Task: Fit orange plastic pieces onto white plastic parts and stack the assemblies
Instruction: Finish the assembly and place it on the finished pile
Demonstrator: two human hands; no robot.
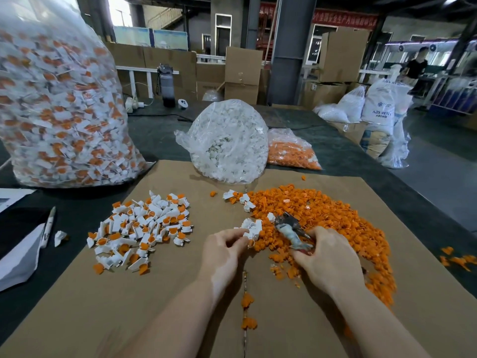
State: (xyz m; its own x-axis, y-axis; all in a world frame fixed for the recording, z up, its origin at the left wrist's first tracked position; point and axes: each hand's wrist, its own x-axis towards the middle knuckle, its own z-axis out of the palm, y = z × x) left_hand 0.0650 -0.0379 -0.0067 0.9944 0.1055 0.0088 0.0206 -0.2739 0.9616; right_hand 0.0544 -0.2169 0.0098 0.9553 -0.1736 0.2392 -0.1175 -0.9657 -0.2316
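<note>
Left hand [224,250] pinches white part [251,228]; right hand [325,257] grips tool [293,232]; orange pile [335,215] under our right, nearer.

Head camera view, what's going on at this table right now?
A person is assembling small plastic parts on a cardboard sheet. The left hand pinches a white part at the edge of the loose orange pieces; the right hand grips a worn tool over that heap. Finished white-and-orange assemblies lie in a pile to the left. Bags of white parts and orange pieces sit behind.
</note>
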